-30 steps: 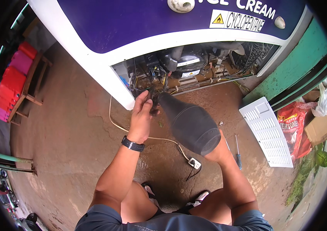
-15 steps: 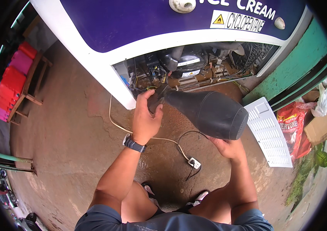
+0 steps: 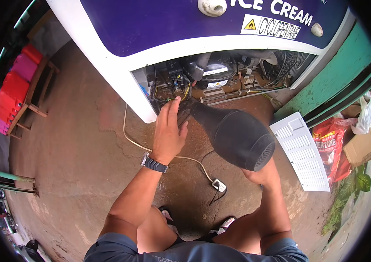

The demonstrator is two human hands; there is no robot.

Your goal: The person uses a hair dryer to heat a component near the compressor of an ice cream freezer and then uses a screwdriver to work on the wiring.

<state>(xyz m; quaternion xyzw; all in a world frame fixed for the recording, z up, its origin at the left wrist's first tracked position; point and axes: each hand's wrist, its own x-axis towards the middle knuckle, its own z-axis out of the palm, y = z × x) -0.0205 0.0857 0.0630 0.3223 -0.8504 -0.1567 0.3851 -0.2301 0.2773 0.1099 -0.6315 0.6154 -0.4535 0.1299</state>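
Observation:
A black hair dryer [image 3: 238, 133] points away from me, its nozzle at the lower edge of a freezer's open compartment. My right hand [image 3: 262, 172] is closed round it from below; the handle and most of those fingers are hidden under the body. Beside the nozzle, my left hand [image 3: 169, 131] is open, fingers stretched out and thumb apart. Its fingertips reach the wires [image 3: 179, 94] at the compartment's left end; whether they touch is unclear. Inside sits a round black compressor [image 3: 213, 67] among pipes and cables. A dark watch [image 3: 154, 163] circles my left wrist.
The white and purple freezer [image 3: 150, 26] stands in front. On the wet floor, a pale cord runs to a white socket block [image 3: 219, 185]. A slotted white panel [image 3: 301, 150] leans at right near a red bag [image 3: 327, 142]. Red and pink containers [image 3: 13, 94] stand at left.
My left hand has let go of the dryer's nozzle and straightened its fingers toward the wires. The dryer's rear end has swung slightly lower and nearer to me with my right hand.

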